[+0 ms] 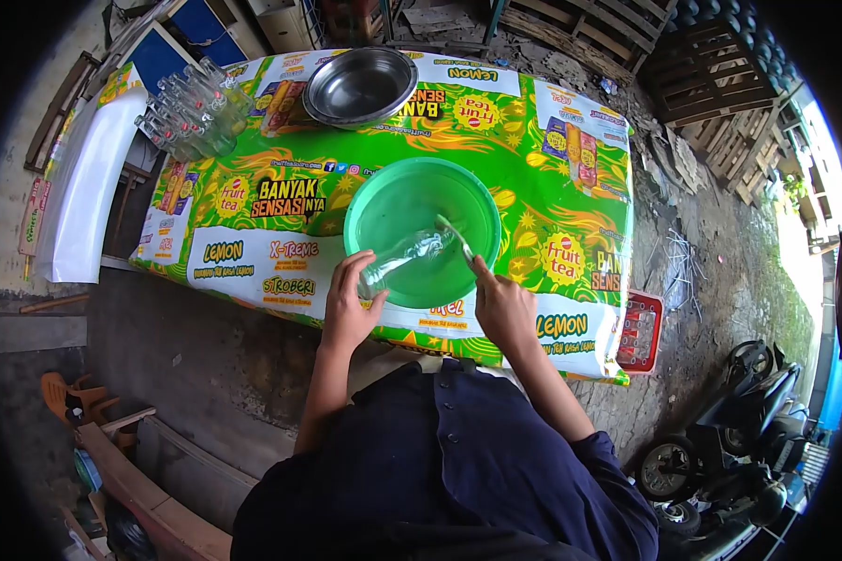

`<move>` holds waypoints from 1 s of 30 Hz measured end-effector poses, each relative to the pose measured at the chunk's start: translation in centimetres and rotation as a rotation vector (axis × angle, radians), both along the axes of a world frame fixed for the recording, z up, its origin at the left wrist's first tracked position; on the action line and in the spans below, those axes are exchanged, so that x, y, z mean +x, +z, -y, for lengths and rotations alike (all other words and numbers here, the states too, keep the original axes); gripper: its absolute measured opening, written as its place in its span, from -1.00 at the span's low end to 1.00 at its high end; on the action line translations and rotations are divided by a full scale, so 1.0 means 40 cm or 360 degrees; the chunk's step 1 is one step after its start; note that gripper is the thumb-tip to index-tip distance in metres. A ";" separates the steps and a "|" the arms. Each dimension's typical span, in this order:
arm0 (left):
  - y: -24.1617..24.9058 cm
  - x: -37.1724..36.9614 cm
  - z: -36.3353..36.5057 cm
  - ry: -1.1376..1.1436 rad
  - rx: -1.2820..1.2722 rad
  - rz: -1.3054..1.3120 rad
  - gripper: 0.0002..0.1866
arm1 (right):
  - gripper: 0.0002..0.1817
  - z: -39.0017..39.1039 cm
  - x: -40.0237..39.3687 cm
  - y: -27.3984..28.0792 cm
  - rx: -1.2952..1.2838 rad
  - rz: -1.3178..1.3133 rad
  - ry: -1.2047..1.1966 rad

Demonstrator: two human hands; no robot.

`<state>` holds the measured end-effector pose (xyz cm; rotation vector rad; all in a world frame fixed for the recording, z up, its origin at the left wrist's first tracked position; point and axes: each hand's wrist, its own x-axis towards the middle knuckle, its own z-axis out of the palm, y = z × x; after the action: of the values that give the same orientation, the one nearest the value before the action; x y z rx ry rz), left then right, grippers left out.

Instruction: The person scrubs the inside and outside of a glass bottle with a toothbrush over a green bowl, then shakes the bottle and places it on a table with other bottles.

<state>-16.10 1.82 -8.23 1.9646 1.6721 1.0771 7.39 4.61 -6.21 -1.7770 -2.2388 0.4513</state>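
Note:
A green plastic basin [421, 178] stands near the front edge of the table. My left hand [349, 297] grips the base end of a clear glass bottle [412, 259], which lies slanted over the basin with its neck pointing up and right. In my right hand [502, 304] is a thin, pale brush [465, 248], its tip close to the bottle's neck. Whether the tip touches the bottle I cannot tell. Water seems to be in the basin.
A metal bowl [362, 86] sits at the table's back edge. Several clear glass bottles [196, 110] stand at the back left. The table [552, 309] has a printed green cover. A red crate [641, 332] is beside its right edge, and motorcycles [739, 439] are parked at the lower right.

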 end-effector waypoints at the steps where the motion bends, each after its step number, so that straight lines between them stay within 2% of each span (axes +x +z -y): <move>1: 0.008 0.004 0.002 -0.0029 0.0028 -0.0020 -0.40 | -0.64 -0.012 0.007 -0.013 0.0006 -0.0015 -0.0029; 8: 0.015 -0.003 -0.004 -0.0009 -0.0083 0.0154 -0.46 | -0.57 0.060 -0.041 0.066 -0.0039 -0.0109 0.0260; 10: 0.025 -0.004 -0.003 -0.0082 -0.0052 0.0084 -0.47 | -0.58 0.034 -0.025 0.033 -0.0001 -0.0149 0.0218; 14: 0.029 -0.003 0.000 -0.0158 -0.0038 -0.0035 -0.47 | -0.64 -0.032 0.012 -0.019 -0.0048 0.0078 -0.0115; 17: 0.061 -0.004 -0.013 -0.0237 -0.0173 -0.0084 -0.40 | -0.64 -0.028 0.000 0.018 -0.0111 0.0053 -0.0055; 20: 0.092 -0.012 -0.058 -0.0351 -0.0432 -0.0087 -0.35 | -0.64 0.018 -0.030 0.063 -0.0032 -0.0115 0.0122; 21: 0.086 -0.027 -0.084 -0.0380 -0.0650 -0.0115 -0.26 | -0.64 0.026 -0.032 0.062 -0.0017 -0.0107 0.0129; 24: 0.066 -0.036 -0.173 -0.0514 -0.1198 -0.0273 -0.23 | -0.64 0.012 -0.017 0.037 0.0021 0.0035 0.0062; 25: 0.077 -0.027 -0.210 -0.0607 -0.1346 -0.0370 -0.16 | -0.64 -0.004 -0.005 0.018 0.0033 0.0103 0.0023; 30: 0.071 0.069 -0.342 -0.0866 -0.1597 -0.0891 -0.09 | -0.63 -0.042 0.016 -0.022 0.0109 0.0231 -0.0048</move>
<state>-13.36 15.50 -5.39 1.8306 1.3148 -0.4932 8.04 6.30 -7.08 -1.8602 -2.2893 0.2434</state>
